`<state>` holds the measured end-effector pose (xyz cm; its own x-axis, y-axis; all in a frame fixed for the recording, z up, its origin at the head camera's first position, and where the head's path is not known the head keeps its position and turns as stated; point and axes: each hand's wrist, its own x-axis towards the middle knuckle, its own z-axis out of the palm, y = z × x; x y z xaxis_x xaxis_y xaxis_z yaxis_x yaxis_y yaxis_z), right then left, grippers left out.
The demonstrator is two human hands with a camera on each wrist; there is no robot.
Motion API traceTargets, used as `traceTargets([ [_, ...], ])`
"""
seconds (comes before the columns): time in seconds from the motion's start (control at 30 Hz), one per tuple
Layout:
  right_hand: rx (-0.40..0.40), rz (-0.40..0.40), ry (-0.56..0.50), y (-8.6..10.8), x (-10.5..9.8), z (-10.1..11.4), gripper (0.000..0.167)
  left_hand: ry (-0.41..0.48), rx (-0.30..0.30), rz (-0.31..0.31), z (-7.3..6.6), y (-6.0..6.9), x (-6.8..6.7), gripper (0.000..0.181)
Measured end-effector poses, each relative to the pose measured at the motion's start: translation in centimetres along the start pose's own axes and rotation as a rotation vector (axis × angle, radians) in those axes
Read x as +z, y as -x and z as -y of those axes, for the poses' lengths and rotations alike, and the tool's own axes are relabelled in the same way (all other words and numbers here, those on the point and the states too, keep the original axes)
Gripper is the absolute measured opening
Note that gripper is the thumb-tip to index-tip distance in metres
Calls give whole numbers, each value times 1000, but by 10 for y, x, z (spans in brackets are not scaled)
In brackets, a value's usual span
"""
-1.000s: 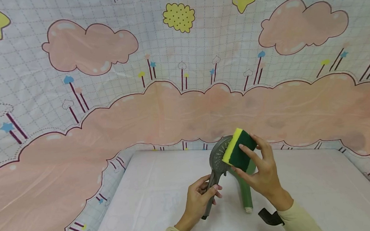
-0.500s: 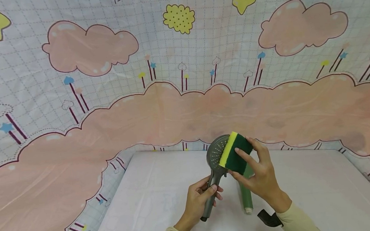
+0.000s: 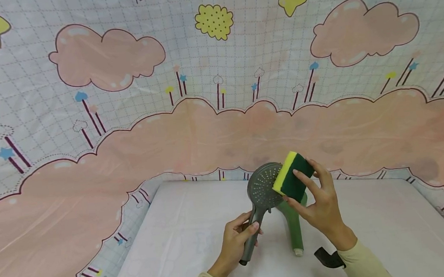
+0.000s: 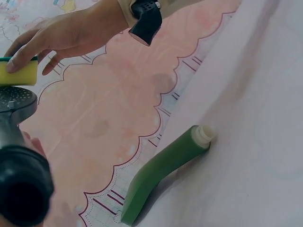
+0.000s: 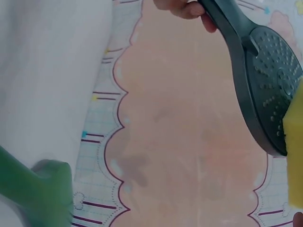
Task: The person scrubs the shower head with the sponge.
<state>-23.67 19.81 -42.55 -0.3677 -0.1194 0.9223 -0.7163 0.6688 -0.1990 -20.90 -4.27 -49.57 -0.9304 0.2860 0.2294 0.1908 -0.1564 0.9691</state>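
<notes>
A dark grey shower head (image 3: 263, 186) is held up by its handle in my left hand (image 3: 233, 245), nozzle face turned toward the right. My right hand (image 3: 323, 206) grips a yellow and green sponge (image 3: 298, 180) by its edges, one finger lying on the green scouring side. The sponge's yellow side meets the right edge of the nozzle face, as the right wrist view shows with the shower head (image 5: 265, 90) and sponge (image 5: 296, 151). Beneath the right hand, a green shower head (image 3: 295, 231) lies on the table, its head partly hidden behind the sponge and hand.
The white table (image 3: 175, 239) spreads under both hands. Behind it hangs a patterned cloth (image 3: 206, 140) with pink clouds and stars. Black wrist cameras (image 3: 329, 257) are strapped to both forearms.
The sponge slid left across the nozzle face, then back right and up to its right edge. The left hand and grey shower head barely moved; the green one stayed put.
</notes>
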Motion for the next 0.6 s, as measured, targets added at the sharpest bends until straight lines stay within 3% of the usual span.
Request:
traceTargets([
  [0.4, 1, 24, 6, 8, 4, 4, 68, 19, -75, -17, -1, -3, -3, 49],
  [0.6, 24, 97, 21, 20, 5, 8, 67, 31, -79, -46, -3, -4, -5, 50],
])
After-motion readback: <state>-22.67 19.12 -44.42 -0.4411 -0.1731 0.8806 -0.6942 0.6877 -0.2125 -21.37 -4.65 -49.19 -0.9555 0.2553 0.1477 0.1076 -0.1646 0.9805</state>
